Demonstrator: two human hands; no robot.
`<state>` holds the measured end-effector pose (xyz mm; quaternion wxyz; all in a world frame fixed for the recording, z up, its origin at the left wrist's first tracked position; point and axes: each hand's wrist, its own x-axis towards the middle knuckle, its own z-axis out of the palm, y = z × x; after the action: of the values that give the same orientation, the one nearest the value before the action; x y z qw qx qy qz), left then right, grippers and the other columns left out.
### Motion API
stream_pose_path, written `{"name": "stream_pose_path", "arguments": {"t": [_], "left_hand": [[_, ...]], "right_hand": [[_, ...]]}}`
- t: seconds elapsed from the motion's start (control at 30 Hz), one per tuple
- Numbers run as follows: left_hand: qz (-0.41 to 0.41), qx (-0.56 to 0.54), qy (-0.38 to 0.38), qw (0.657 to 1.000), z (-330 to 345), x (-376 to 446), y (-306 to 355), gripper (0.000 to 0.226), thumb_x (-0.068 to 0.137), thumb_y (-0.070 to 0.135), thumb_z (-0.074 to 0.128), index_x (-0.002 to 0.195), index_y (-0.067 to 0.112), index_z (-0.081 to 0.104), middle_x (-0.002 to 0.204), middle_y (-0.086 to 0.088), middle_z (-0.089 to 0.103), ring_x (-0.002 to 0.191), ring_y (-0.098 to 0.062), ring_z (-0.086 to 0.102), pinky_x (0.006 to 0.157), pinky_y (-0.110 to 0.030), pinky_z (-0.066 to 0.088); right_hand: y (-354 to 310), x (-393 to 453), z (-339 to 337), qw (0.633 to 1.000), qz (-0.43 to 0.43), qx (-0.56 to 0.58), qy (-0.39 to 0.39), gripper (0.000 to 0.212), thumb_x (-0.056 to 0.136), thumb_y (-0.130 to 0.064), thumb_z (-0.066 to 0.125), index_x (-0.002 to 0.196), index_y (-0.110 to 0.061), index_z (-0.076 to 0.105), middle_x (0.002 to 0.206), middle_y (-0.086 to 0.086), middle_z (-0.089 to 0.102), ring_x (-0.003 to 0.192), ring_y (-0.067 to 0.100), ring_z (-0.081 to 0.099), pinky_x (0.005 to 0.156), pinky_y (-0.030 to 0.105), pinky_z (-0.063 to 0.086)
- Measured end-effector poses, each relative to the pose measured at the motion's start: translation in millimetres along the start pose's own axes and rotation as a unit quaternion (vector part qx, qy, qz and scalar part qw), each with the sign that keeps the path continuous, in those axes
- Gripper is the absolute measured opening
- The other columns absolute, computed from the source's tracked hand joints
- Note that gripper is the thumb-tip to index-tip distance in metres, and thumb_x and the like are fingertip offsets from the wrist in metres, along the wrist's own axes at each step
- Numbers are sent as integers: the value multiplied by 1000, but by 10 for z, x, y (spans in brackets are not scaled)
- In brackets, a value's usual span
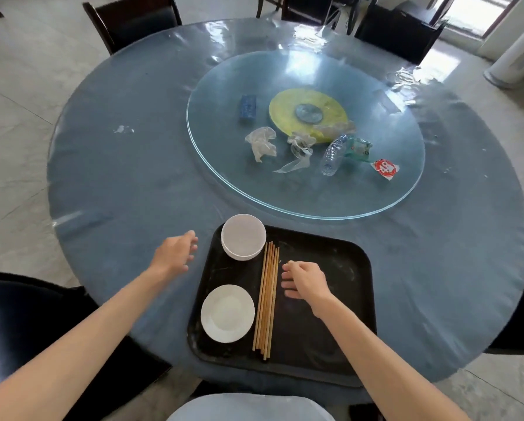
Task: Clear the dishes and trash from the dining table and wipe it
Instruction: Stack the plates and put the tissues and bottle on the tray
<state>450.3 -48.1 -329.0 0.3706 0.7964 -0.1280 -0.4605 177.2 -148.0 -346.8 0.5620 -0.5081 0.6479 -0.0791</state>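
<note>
A black tray [330, 299] lies at the near edge of the round blue table [133, 177]. On it stand stacked white bowls [243, 237], a white saucer [227, 312] and several wooden chopsticks [267, 299]. My right hand [304, 282] hovers over the tray just right of the chopsticks, fingers relaxed, holding nothing. My left hand [175, 253] is over the table left of the tray, open. On the glass turntable [391, 183] lie crumpled plastic wrappers [262, 142], a crushed plastic bottle [333, 154], a red-and-white packet [385, 169] and a blue sponge [248, 107].
Dark chairs stand around the table: one at the near left [27, 323], two at the far side [130, 22]. A small white scrap [123, 129] lies on the table at the left. A yellow disc [308, 112] sits under the turntable's centre.
</note>
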Motion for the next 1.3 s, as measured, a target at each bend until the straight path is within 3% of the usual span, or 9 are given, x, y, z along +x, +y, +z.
{"name": "stream_pose_path", "arguments": {"t": [0.1, 0.27, 0.4, 0.67, 0.87, 1.07, 1.13, 1.2, 1.3], "left_hand": [[52, 18, 4, 998, 68, 186, 639, 50, 71, 57, 47, 101, 23, 69, 110, -3, 72, 103, -22, 64, 84, -38, 52], [142, 101, 6, 985, 468, 542, 1445, 46, 78, 60, 46, 104, 30, 69, 123, -3, 70, 122, -29, 59, 107, -49, 46], [186, 171, 1, 968, 856, 865, 1846, 51, 98, 47, 51, 147, 34, 50, 149, 3, 54, 138, -20, 48, 116, -34, 34], [230, 333, 24, 914, 1199, 1777, 2158, 67, 98, 46, 54, 158, 40, 25, 169, -3, 16, 154, -27, 14, 124, -47, 20], [231, 376, 15, 897, 1370, 2479, 2333, 70, 99, 47, 51, 160, 33, 21, 169, 2, 15, 154, -25, 12, 123, -47, 21], [263, 399, -12, 878, 1714, 3141, 2308, 77, 94, 51, 56, 159, 41, 18, 170, 1, 8, 154, -26, 8, 123, -46, 21], [276, 392, -16, 877, 1797, 3286, 2283, 77, 89, 54, 56, 158, 39, 24, 168, -1, 16, 151, -31, 18, 121, -46, 25], [313, 395, -5, 863, 1844, 3392, 2234, 73, 80, 52, 48, 149, 31, 44, 159, -1, 37, 136, -38, 42, 112, -44, 36], [379, 384, 34, 841, 1897, 3459, 2111, 46, 76, 31, 50, 115, 19, 71, 126, -1, 66, 100, -41, 62, 90, -32, 40]], "right_hand": [[-206, 280, -428, 998, -59, -12, 24, 21, 107, -27, 53, 120, -19, 68, 104, 1, 70, 98, 14, 68, 84, 32, 62], [-734, 962, -1013, 995, -81, -21, 51, 28, 104, -29, 52, 123, -18, 69, 101, 0, 70, 93, 22, 72, 86, 45, 64], [-1256, 1496, -1271, 987, -128, -73, 66, 39, 101, -35, 49, 136, -22, 60, 120, 3, 69, 106, 27, 69, 98, 49, 56], [-1972, 2529, -1091, 944, -236, -216, 79, 66, 99, -45, 60, 158, -35, 33, 158, 12, 39, 145, 31, 40, 115, 44, 36], [-2156, 3156, -739, 898, -235, -359, 95, 81, 90, -58, 66, 156, -51, 19, 169, 10, 11, 148, 39, 27, 103, 54, 46], [-2236, 3764, -577, 870, -253, -394, 155, 79, 88, -69, 59, 155, -56, 19, 169, 11, 7, 146, 39, 25, 90, 52, 53], [-2228, 3900, -564, 853, -258, -425, 157, 79, 87, -71, 58, 154, -57, 18, 168, 13, 12, 142, 40, 30, 92, 53, 52], [-2197, 4004, -553, 853, -260, -429, 146, 74, 88, -67, 59, 153, -54, 26, 161, 13, 25, 135, 39, 34, 98, 52, 48], [-2102, 4028, -532, 881, -277, -358, 135, 49, 94, -49, 60, 141, -39, 50, 138, 11, 43, 123, 35, 38, 104, 47, 44]]}}
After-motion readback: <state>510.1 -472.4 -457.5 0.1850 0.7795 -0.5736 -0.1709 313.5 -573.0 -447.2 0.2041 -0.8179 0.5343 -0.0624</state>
